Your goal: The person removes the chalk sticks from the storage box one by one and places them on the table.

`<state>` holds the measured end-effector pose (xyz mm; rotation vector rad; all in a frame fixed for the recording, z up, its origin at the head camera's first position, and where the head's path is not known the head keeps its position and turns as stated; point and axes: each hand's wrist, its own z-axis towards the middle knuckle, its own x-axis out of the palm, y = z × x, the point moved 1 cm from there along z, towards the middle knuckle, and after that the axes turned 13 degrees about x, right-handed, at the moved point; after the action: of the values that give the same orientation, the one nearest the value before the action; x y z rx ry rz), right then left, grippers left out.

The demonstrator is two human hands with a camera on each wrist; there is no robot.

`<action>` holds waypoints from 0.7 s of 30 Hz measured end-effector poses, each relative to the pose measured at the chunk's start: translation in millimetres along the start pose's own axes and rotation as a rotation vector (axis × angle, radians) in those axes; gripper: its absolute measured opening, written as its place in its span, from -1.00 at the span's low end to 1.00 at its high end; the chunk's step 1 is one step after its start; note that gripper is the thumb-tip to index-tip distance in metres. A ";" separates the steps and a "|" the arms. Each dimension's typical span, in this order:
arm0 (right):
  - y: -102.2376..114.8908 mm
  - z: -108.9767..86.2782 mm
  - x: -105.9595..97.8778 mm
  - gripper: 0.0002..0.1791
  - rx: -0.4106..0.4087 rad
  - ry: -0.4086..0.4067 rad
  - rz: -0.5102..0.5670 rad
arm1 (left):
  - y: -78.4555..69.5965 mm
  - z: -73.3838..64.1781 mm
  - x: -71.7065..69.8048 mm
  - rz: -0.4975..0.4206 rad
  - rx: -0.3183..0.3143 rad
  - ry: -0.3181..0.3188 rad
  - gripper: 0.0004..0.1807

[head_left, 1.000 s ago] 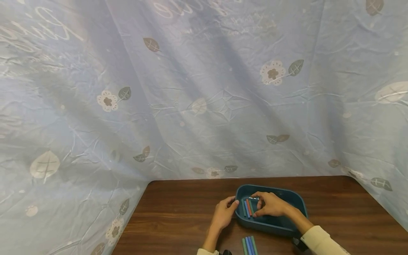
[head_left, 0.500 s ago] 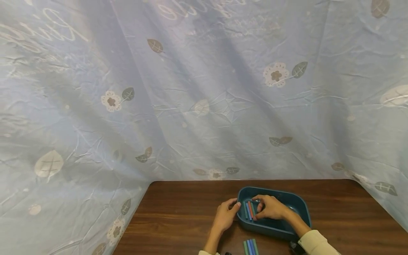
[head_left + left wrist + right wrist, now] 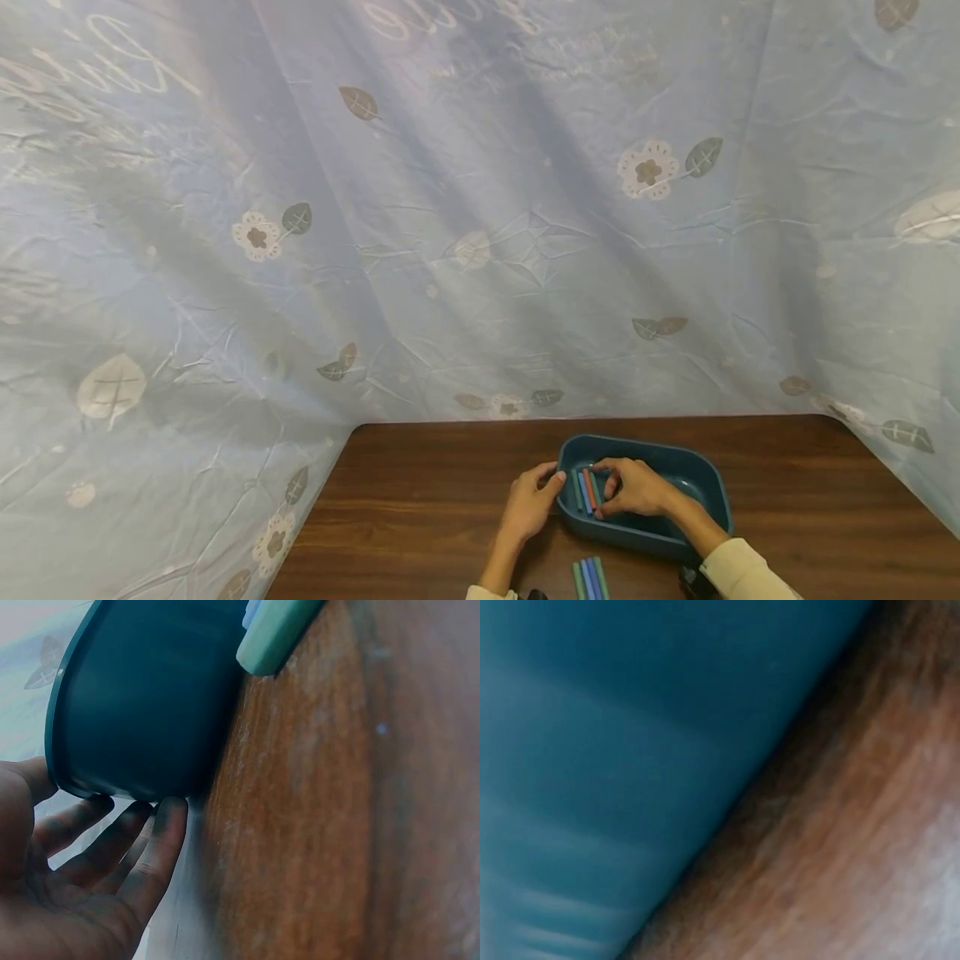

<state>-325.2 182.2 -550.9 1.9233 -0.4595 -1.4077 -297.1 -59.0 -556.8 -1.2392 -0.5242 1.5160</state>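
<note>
A dark teal plastic bin (image 3: 701,467) stands on the table. Its left end is held by my left hand (image 3: 527,505), thumb at the rim; the left wrist view shows fingertips (image 3: 169,817) against the outer wall. Inside, toward that end, slim chalk-like sticks lie side by side: blue (image 3: 585,493), red (image 3: 589,489) and green ones. My right hand (image 3: 637,487) reaches into the bin and pinches the rightmost green stick (image 3: 597,490) near its two ends. In the right wrist view only the bin wall (image 3: 615,750) and table appear, blurred.
More green and blue sticks (image 3: 590,579) lie in a row on the brown wooden table (image 3: 420,500), in front of the bin. A patterned fabric curtain (image 3: 480,333) hangs behind and beside the table.
The head view shifts slightly. Both hands, the bin and the sticks otherwise keep nearly the same places; the right hand stays at the green stick.
</note>
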 end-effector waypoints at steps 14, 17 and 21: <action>-1.5 1.8 -1.6 -0.12 -0.026 0.012 -0.026 | 1.3 0.6 -0.3 0.001 0.009 0.002 -0.54; -1.9 1.7 -2.4 -0.12 -0.025 0.021 -0.020 | 1.4 0.3 -0.2 0.005 0.007 0.005 -0.50; -3.1 2.4 -2.8 -0.12 -0.025 0.034 -0.023 | 1.3 -0.2 0.2 -0.010 0.001 0.008 -0.48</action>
<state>-328.8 185.4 -551.5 1.9344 -0.4035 -1.3870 -297.4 -59.3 -558.1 -1.2392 -0.5234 1.5022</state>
